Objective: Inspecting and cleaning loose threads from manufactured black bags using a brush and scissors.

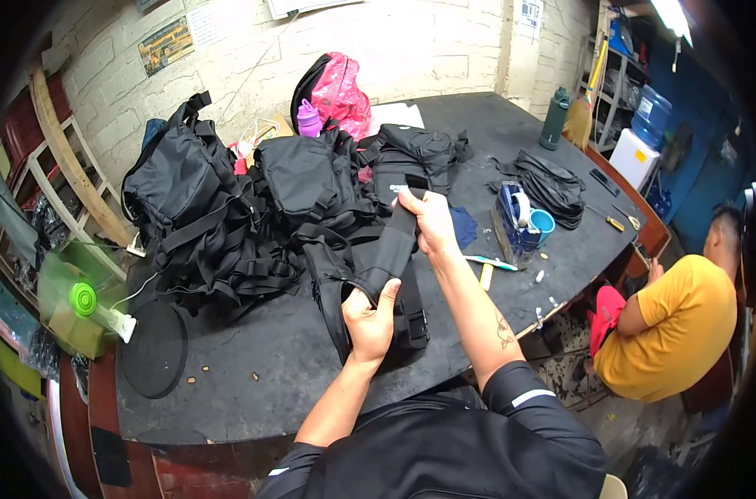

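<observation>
My left hand (369,324) is closed around the lower end of a wide black strap (392,252), thumb pointing up. The upper end of that strap is pinched in my right hand (432,223), so it runs slanted between the two hands. The strap belongs to a black bag (326,279) that lies in front of me on the dark table (236,403). Folds of the bag and my left hand hide where the strap joins it. Just beyond my right hand sits another black bag (411,154) with a small white print.
Black bags (174,170) with tangled straps are heaped at the left. Rightward are a tape dispenser (511,218), a blue cup (542,223), a flat black bag (552,185) and a screwdriver (615,224). A green fan (83,299) stands left. A person in yellow (673,333) sits at the right.
</observation>
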The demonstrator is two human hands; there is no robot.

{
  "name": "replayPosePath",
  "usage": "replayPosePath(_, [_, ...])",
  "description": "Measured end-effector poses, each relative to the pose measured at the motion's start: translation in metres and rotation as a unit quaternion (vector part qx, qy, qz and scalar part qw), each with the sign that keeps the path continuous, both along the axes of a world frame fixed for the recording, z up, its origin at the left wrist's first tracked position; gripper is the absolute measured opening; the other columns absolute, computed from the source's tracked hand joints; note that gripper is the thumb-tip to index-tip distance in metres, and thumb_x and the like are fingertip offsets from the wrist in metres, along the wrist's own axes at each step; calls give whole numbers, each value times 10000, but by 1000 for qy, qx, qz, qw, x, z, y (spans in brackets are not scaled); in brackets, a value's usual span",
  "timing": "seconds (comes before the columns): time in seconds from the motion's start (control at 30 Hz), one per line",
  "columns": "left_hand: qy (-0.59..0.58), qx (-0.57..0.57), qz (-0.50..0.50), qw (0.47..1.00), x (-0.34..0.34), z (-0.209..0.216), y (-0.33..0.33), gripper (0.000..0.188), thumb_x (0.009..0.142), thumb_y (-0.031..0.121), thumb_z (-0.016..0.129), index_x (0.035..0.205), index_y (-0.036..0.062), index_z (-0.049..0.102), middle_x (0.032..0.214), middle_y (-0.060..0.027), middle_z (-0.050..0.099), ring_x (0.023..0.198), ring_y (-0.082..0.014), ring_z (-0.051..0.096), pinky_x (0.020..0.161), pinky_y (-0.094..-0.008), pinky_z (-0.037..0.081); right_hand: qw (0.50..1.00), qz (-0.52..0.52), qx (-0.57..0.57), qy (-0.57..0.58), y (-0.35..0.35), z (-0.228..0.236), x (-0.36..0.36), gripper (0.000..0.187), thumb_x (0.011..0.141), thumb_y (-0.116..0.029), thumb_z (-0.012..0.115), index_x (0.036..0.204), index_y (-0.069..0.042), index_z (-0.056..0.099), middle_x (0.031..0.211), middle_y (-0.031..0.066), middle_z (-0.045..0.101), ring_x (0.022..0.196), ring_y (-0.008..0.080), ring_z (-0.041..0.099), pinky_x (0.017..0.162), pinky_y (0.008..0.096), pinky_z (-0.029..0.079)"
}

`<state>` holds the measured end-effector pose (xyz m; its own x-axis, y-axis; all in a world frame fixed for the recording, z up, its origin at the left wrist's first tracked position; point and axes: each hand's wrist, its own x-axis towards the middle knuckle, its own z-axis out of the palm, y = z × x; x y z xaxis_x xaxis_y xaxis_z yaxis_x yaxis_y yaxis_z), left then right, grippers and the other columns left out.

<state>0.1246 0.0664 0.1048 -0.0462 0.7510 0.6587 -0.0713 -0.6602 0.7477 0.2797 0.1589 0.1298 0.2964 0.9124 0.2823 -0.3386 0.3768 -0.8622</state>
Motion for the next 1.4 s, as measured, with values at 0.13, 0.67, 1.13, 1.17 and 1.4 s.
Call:
replayPosePath(0.13, [277, -45, -225, 933, -25, 25, -37, 162, 776, 128, 679, 792, -31, 652, 687, -123, 638, 653, -209, 636, 641, -284, 502, 998, 6, 12, -56, 8, 23, 12, 265, 827, -267, 670, 720, -28, 629, 654, 3, 585, 547, 71, 517, 510, 229, 420])
replayPosePath(0.67, [64, -219, -289, 930, -39, 96, 40, 631, 948, 324, 416, 1445, 63, 128, 1507, -43, 139, 1267, -197, 323, 988, -407, 319, 881, -147, 98, -438, -115, 83, -17, 255, 736, -218, 726, 810, -7, 602, 736, 71, 542, 615, 172, 505, 574, 272, 419])
replayPosePath(1.13, [-24, -336, -266, 903, -25, 30, 121, 756, 915, 322, 512, 1449, 94, 27, 1227, -132, 475, 984, -283, 559, 812, -366, 501, 972, -44, -46, -227, -40, -37, 19, 122, 798, -80, 643, 870, 17, 619, 762, 19, 598, 669, 71, 521, 643, 220, 431])
replayPosePath(1.17, [79, -320, -205, 922, -27, 29, 117, 794, 916, 315, 502, 1443, 140, -65, 1034, -180, 578, 809, -246, 618, 742, -337, 513, 955, -77, -66, -280, -38, -38, 18, 132, 806, -104, 635, 840, 20, 608, 749, 48, 600, 667, 97, 529, 637, 252, 437])
replayPosePath(1.4, [133, -188, -58, 971, -2, -10, 91, 856, 880, 290, 584, 1449, 206, -50, 660, -24, 492, 482, -87, 410, 451, -228, 383, 861, -125, 87, -485, -44, -22, -24, 198, 878, -149, 558, 776, 9, 493, 726, 101, 431, 674, 228, 448, 642, 302, 390])
